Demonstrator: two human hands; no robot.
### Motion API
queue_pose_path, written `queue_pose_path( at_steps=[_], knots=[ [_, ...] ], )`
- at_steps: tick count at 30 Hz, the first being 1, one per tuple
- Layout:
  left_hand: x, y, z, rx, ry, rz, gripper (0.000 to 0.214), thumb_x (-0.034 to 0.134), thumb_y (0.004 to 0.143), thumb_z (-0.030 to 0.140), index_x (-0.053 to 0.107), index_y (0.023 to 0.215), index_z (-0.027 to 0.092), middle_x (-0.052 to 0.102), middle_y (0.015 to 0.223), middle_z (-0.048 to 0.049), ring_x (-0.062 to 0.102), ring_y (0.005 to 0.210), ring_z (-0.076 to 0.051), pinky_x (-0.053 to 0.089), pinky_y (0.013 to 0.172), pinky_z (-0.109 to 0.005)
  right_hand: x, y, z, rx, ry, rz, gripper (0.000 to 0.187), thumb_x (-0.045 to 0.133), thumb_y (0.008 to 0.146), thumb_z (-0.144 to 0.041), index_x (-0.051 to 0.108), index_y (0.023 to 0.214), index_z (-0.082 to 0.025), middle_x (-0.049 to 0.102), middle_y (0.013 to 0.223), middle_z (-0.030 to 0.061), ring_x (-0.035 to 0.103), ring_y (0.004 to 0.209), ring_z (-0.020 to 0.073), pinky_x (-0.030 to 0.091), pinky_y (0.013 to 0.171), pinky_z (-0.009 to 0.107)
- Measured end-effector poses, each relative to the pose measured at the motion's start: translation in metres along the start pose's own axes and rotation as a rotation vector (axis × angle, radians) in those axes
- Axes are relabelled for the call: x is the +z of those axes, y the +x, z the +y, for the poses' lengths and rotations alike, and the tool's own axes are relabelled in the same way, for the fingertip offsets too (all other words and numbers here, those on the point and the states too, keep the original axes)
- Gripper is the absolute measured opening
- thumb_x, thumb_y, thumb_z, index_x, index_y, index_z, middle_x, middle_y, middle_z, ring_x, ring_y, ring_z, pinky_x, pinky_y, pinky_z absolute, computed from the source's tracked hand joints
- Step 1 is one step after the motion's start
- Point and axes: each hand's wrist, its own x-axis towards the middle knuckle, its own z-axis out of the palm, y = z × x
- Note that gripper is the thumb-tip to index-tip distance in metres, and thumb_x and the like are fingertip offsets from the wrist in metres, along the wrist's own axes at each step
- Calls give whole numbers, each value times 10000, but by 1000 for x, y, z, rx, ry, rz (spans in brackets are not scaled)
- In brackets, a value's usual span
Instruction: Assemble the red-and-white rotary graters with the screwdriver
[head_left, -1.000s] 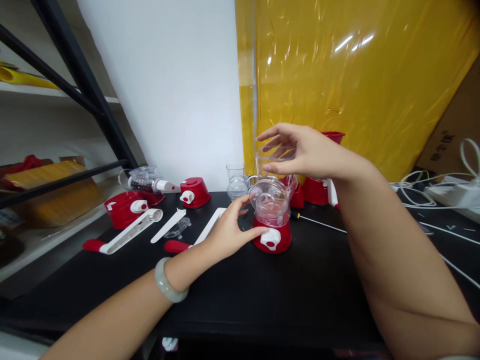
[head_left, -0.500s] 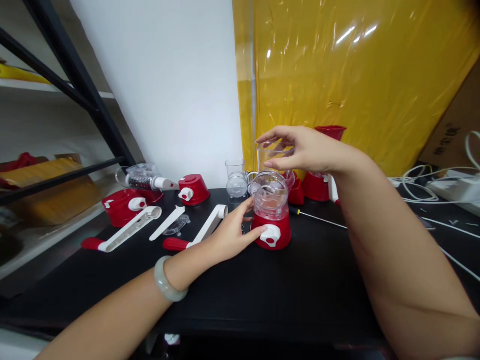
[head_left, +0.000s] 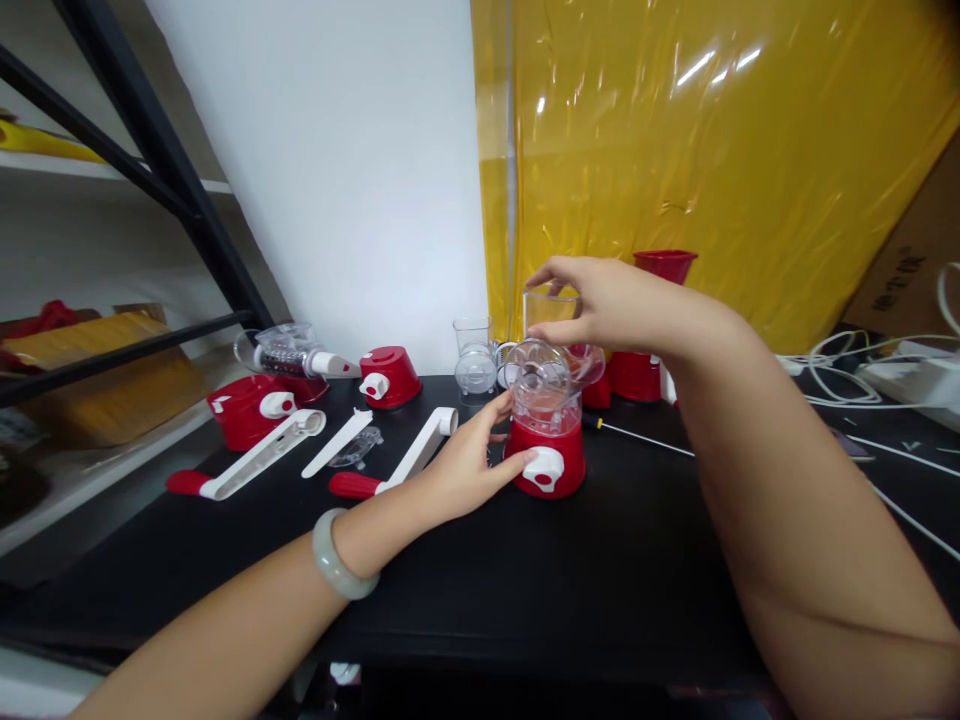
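A small device with a red base [head_left: 551,470] and a clear plastic body [head_left: 541,388] stands on the black table [head_left: 600,580]. My left hand [head_left: 469,470] grips the base from the left, thumb by its white knob. My right hand [head_left: 600,300] holds the rim of the clear hopper [head_left: 546,315] on top of the body, fingers curled round it.
White crank handles with red grips [head_left: 394,470] [head_left: 247,462] lie to the left, with other red bases [head_left: 388,375] [head_left: 244,412] and a clear drum part [head_left: 289,352]. More red units [head_left: 645,372] stand behind. Cables [head_left: 870,370] lie at right. A black shelf frame [head_left: 150,150] rises at left.
My right hand has shifted slightly right on the clear hopper, and the clear body looks a little turned. My left hand stays on the red base.
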Motion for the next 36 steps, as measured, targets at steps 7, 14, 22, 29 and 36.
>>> queue_pose_path(
  at_steps=[7,14,22,29,36],
  knots=[
    [0,-1,-3,5,25,-3,732,649,850,364,282,1466,217,477,1431,-143,479,1303,-277,483,1020,-453,7,-10,-33,195,-252,175,593,612,754,-624,639,1083,-131,644,877,176,622,914,391,472,811,553],
    [0,-2,-4,-9,24,6,731,649,851,364,283,1464,208,459,1442,-160,468,1312,-288,471,1031,-481,-10,-17,-23,144,-173,-2,612,545,796,-644,653,1146,-153,616,1158,182,577,1068,428,442,915,582],
    [0,-2,-3,-5,-3,3,740,651,848,353,279,1475,222,453,1452,-144,468,1313,-288,456,1048,-479,-16,-13,-3,-17,-39,-80,618,589,788,-425,525,1371,-230,548,1354,69,559,1174,326,445,1019,485],
    [1,-1,-1,8,-11,6,711,652,845,354,318,1459,224,467,1441,-140,496,1288,-291,467,1037,-474,-17,-14,-1,-45,87,-108,675,642,720,-329,509,1381,-286,521,1389,25,531,1226,312,447,1040,486],
    [-1,-2,2,-29,31,-3,712,647,848,352,321,1464,206,438,1463,-160,503,1280,-303,471,1030,-491,-17,-11,3,-97,101,-132,647,584,741,-278,503,1381,-331,488,1417,-8,458,1297,286,375,1098,502]
  ],
)
